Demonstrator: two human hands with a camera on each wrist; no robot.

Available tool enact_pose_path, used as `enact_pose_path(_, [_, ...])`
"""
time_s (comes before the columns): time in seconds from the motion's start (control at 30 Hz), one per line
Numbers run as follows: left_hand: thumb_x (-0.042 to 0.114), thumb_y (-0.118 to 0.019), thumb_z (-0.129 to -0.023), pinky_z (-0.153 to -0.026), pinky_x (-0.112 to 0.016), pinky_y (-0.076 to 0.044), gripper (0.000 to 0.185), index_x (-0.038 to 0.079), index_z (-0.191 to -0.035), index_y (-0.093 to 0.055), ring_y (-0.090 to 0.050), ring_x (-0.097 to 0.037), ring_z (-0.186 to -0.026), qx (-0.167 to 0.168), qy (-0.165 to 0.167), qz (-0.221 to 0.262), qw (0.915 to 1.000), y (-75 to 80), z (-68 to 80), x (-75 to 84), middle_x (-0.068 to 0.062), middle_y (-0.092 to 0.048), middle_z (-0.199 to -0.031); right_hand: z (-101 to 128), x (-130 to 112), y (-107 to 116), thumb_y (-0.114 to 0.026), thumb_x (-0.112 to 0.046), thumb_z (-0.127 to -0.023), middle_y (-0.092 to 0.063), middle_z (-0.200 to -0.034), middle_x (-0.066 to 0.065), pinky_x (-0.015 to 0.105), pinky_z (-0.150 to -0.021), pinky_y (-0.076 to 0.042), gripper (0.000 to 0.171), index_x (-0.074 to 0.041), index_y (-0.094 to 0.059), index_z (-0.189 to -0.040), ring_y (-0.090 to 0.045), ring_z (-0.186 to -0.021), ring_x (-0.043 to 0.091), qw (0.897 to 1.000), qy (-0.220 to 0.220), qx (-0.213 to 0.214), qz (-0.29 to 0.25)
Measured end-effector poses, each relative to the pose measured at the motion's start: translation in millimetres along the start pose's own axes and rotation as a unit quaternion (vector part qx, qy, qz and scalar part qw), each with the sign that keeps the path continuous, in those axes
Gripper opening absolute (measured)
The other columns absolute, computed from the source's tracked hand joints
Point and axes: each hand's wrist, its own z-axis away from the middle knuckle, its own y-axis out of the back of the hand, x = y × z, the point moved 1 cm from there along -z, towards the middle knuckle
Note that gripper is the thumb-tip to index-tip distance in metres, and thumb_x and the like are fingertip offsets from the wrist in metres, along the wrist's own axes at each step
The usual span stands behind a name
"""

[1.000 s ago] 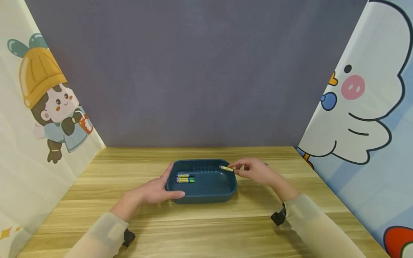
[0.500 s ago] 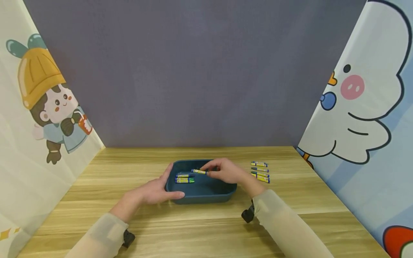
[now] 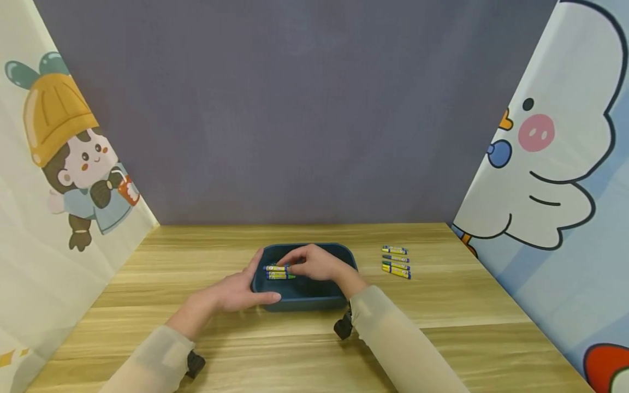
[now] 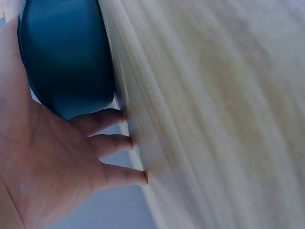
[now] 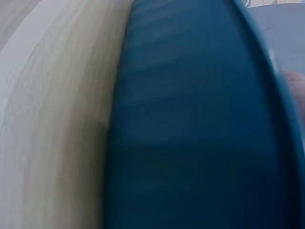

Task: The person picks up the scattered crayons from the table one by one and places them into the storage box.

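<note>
A dark blue rectangular tray (image 3: 307, 305) rests on the wooden table. My left hand (image 3: 238, 289) lies against its left end, the thumb over the front rim. In the left wrist view, the extended fingers of this hand touch the tabletop beside the tray wall (image 4: 66, 52). Inside the tray's left part, my right hand (image 3: 316, 265) pinches a yellow-wrapped crayon (image 3: 275, 268) by its right end. Directly in front of it lie other crayons (image 3: 279, 277), one with a green tip. The tray's outer wall (image 5: 190, 119) fills most of the right wrist view, hiding the fingertips.
To the right of the tray, several crayons (image 3: 395, 267) lie in a loose column on the table (image 3: 442, 295). A grey panel (image 3: 304, 109) stands behind, with printed cartoon sheets on both sides.
My right hand has carried the crayon leftward from the tray's right rim to beside the crayons at its left end. The table crayons came into view. My left hand stays put.
</note>
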Motion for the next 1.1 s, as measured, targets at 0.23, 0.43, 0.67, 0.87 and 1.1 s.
enact_pose_path(0.23, [0.072,-0.075,-0.094,-0.085,-0.044,-0.057,0.131,0.032,-0.176,0.018,-0.071,-0.023,-0.092,-0.004,-0.009,0.008,0.9999,0.4,0.2,-0.2,-0.023,-0.069,-0.139,-5.2,7.4,-9.8,-0.069,-0.019,-0.109,-0.078,-0.134,-0.003,0.033,-0.088,-0.055,0.026,-0.028,-0.083,-0.129,-0.066,-0.099,0.01,1.0,-0.027,0.001,0.003])
enact_pose_path(0.43, [0.07,-0.076,-0.095,-0.073,-0.041,-0.057,0.13,0.036,-0.175,0.02,-0.071,-0.024,-0.08,-0.015,0.004,0.025,0.9996,1.2,1.3,-0.3,-0.013,-0.074,-0.118,-7.7,11.5,-13.4,-0.072,-0.019,-0.108,-0.077,-0.137,-0.003,0.041,-0.101,-0.056,0.024,-0.027,-0.084,-0.126,-0.067,-0.113,0.011,0.999,-0.033,-0.01,0.033])
enact_pose_path(0.67, [0.069,-0.075,-0.096,-0.088,-0.046,-0.057,0.129,0.031,-0.176,0.019,-0.072,-0.026,-0.102,-0.003,-0.01,0.01,0.9999,0.3,1.3,0.3,-0.028,-0.058,-0.156,-7.6,11.5,-13.5,-0.077,-0.019,-0.105,-0.08,-0.13,-0.003,0.038,-0.1,-0.058,0.021,-0.027,-0.086,-0.123,-0.07,-0.11,0.011,0.998,-0.038,-0.013,0.055])
enact_pose_path(0.87, [0.072,-0.073,-0.095,-0.106,-0.057,-0.054,0.13,0.027,-0.176,0.019,-0.068,-0.032,-0.126,0.002,-0.013,-0.01,0.9999,0.1,1.5,0.0,-0.031,-0.049,-0.164,-8.5,11.0,-14.8,-0.078,-0.019,-0.104,-0.079,-0.132,-0.004,0.039,-0.103,-0.057,0.023,-0.029,-0.085,-0.123,-0.07,-0.112,0.011,0.996,-0.048,-0.014,0.076])
enact_pose_path(1.1, [0.074,-0.071,-0.095,-0.113,-0.062,-0.05,0.13,0.027,-0.176,0.019,-0.063,-0.04,-0.139,-0.001,-0.012,-0.012,0.9999,-0.1,1.6,-0.4,-0.033,-0.047,-0.166,-9.6,11.6,-14.7,-0.079,-0.018,-0.103,-0.079,-0.131,-0.002,0.039,-0.102,-0.058,0.022,-0.027,-0.086,-0.122,-0.069,-0.112,0.012,0.995,-0.044,-0.016,0.086])
